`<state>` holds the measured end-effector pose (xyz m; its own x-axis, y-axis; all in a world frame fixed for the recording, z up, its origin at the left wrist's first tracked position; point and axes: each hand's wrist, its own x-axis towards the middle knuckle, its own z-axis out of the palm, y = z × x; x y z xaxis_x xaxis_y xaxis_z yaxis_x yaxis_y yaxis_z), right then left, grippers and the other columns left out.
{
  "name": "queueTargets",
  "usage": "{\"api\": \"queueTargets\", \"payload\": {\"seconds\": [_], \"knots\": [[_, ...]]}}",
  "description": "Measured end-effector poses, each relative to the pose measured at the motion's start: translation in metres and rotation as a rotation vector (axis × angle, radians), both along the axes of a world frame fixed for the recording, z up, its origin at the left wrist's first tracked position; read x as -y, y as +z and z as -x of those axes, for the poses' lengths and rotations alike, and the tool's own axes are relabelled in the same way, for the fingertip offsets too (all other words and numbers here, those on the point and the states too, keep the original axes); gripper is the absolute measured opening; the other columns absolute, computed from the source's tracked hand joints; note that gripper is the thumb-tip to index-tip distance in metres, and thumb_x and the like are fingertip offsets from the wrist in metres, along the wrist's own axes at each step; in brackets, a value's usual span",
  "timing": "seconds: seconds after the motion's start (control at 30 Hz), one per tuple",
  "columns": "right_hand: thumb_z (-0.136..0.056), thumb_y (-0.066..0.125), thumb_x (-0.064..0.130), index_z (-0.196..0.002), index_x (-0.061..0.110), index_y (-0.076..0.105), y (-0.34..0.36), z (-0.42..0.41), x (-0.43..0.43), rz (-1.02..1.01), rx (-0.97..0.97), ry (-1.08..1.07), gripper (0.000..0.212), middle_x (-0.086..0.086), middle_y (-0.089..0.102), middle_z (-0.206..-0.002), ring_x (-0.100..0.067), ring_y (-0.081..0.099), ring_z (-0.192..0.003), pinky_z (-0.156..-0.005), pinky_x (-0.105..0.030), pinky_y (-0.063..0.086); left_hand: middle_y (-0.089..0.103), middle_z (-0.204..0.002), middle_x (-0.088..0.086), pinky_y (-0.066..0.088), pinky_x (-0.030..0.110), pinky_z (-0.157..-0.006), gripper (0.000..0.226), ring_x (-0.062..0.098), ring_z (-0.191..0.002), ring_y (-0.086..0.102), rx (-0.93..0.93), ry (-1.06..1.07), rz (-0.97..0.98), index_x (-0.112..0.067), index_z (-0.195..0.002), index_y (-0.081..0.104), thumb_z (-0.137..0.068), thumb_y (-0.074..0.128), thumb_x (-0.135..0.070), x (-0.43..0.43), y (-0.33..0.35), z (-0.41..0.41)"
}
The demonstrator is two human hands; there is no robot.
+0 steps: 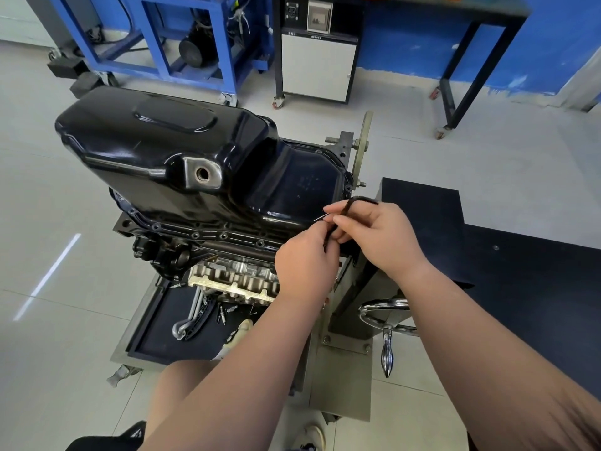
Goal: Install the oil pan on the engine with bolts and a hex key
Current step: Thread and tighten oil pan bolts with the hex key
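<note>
- Left hand [305, 265]: the fingers are curled round the lower end of the hex key [349, 205], close over the near right corner of the pan flange. The hand hides the key's tip, so it cannot be told whether it sits in a bolt head.
- Right hand [380, 236]: thumb and fingers pinch the key's shaft just below the bend. The short arm projects past the knuckles.
- Hex key, assessment: thin, stiff steel, light and smooth, and likely to roll in the fingers. The present hold suits it, with one hand steadying the tip end and the other near the bend for leverage.
- Handwheel [383, 312] of the engine stand: just below the right forearm, untouched.
- Engine [234, 281]: mounted on the stand, with bare cast metal showing beneath the flange.
- Bolts [223, 236]: several are seated in the near flange holes. Their tightness cannot be judged.
- Oil pan [156, 148]: sits on the engine, black and glossy, with its drain hole [203, 174] open.
- Oil pan, assessment: rigid pressed sheet, moderately heavy, with slick paint. It is best gripped at the flange edge or the deep sump end. Uneven tightening could distort the flange.
- Beyond: a white cabinet [317, 66] and a blue frame [195, 34] stand well apart from the work.
</note>
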<state>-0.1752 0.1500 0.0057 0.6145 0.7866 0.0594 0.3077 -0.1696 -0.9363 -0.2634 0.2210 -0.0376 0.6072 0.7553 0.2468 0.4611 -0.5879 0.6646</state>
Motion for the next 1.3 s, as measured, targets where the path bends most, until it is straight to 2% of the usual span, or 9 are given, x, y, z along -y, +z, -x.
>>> {"api": "queueTargets", "payload": {"seconds": [0.13, 0.23, 0.4, 0.7, 0.87, 1.0, 1.1, 1.2, 1.3], "knots": [[-0.082, 0.07, 0.009, -0.082, 0.004, 0.07, 0.0, 0.002, -0.002, 0.007, -0.001, -0.071, 0.004, -0.002, 0.068, -0.07, -0.004, 0.062, -0.058, -0.06, -0.015, 0.053, 0.058, -0.061, -0.006, 0.024, 0.021, -0.045, 0.009, 0.014, -0.052, 0.047, 0.01, 0.001, 0.058, -0.017, -0.088, 0.063, -0.085, 0.06, -0.025, -0.001, 0.0, 0.0], [-0.08, 0.072, 0.01, -0.084, -0.006, 0.065, 0.0, 0.002, -0.003, 0.006, 0.003, -0.091, 0.018, -0.008, 0.067, -0.072, -0.005, 0.062, -0.056, -0.056, -0.012, 0.05, 0.051, -0.058, -0.006, 0.021, 0.023, -0.044, 0.01, 0.014, -0.05, 0.042, -0.01, 0.018, 0.069, -0.014, -0.084, 0.057, -0.085, 0.06, -0.024, -0.002, -0.001, -0.001], [-0.09, 0.056, -0.004, -0.106, 0.015, 0.066, 0.005, 0.003, 0.001, -0.031, -0.057, 0.036, 0.027, -0.001, 0.068, -0.092, -0.016, 0.066, -0.074, -0.071, -0.023, 0.057, 0.062, -0.063, 0.0, 0.025, 0.023, -0.046, 0.008, 0.013, -0.053, 0.045, 0.015, -0.005, 0.03, -0.013, -0.087, 0.064, -0.086, 0.057, -0.018, -0.004, -0.002, 0.002], [-0.079, 0.074, 0.011, -0.078, 0.002, 0.059, 0.003, 0.002, -0.008, 0.016, 0.021, -0.066, 0.017, -0.013, 0.065, -0.075, -0.012, 0.064, -0.059, -0.056, -0.021, 0.056, 0.063, -0.065, -0.003, 0.041, 0.029, -0.051, 0.011, 0.016, -0.058, 0.056, 0.021, -0.068, 0.11, -0.017, -0.085, 0.062, -0.086, 0.061, -0.028, -0.014, 0.001, 0.004], [-0.09, 0.058, 0.002, -0.107, 0.02, 0.066, 0.004, 0.002, -0.004, -0.005, 0.004, 0.074, 0.026, -0.005, 0.068, -0.095, -0.018, 0.066, -0.069, -0.062, -0.023, 0.057, 0.065, -0.067, -0.005, 0.042, 0.028, -0.056, 0.009, 0.017, -0.062, 0.058, -0.034, -0.139, 0.065, -0.02, -0.089, 0.065, -0.087, 0.057, -0.024, -0.021, 0.006, 0.007], [-0.089, 0.062, 0.008, -0.095, 0.026, 0.071, 0.003, 0.0, -0.007, 0.029, 0.04, 0.011, 0.021, -0.009, 0.072, -0.083, -0.015, 0.068, -0.068, -0.067, -0.022, 0.057, 0.069, -0.072, -0.002, 0.054, 0.038, -0.064, 0.011, 0.021, -0.067, 0.065, -0.051, -0.189, 0.164, -0.019, -0.088, 0.066, -0.086, 0.057, -0.024, -0.026, 0.008, 0.007], [-0.082, 0.071, 0.016, -0.081, 0.016, 0.073, 0.003, 0.002, -0.01, 0.035, 0.076, -0.024, 0.002, -0.006, 0.071, -0.075, -0.014, 0.066, -0.063, -0.062, -0.024, 0.057, 0.07, -0.075, -0.003, 0.055, 0.04, -0.066, 0.013, 0.018, -0.069, 0.065, -0.023, -0.204, 0.184, -0.021, -0.094, 0.066, -0.083, 0.062, -0.026, -0.028, 0.009, 0.009], [-0.077, 0.076, 0.02, -0.079, 0.002, 0.065, 0.003, 0.002, -0.012, 0.047, 0.109, -0.042, 0.02, -0.01, 0.068, -0.077, -0.024, 0.066, -0.066, -0.06, -0.034, 0.059, 0.068, -0.068, -0.003, 0.054, 0.041, -0.062, 0.006, 0.016, -0.062, 0.063, -0.042, -0.199, 0.175, -0.02, -0.084, 0.061, -0.085, 0.059, -0.025, -0.028, 0.012, 0.009], [-0.082, 0.071, 0.014, -0.089, 0.01, 0.068, 0.007, 0.002, -0.01, 0.051, 0.073, 0.017, 0.009, 0.0, 0.067, -0.086, -0.019, 0.067, -0.069, -0.062, -0.031, 0.059, 0.067, -0.065, -0.006, 0.055, 0.039, -0.063, 0.011, 0.011, -0.059, 0.062, -0.071, -0.23, 0.164, -0.021, -0.084, 0.064, -0.088, 0.054, -0.022, -0.031, 0.015, 0.01]]}}
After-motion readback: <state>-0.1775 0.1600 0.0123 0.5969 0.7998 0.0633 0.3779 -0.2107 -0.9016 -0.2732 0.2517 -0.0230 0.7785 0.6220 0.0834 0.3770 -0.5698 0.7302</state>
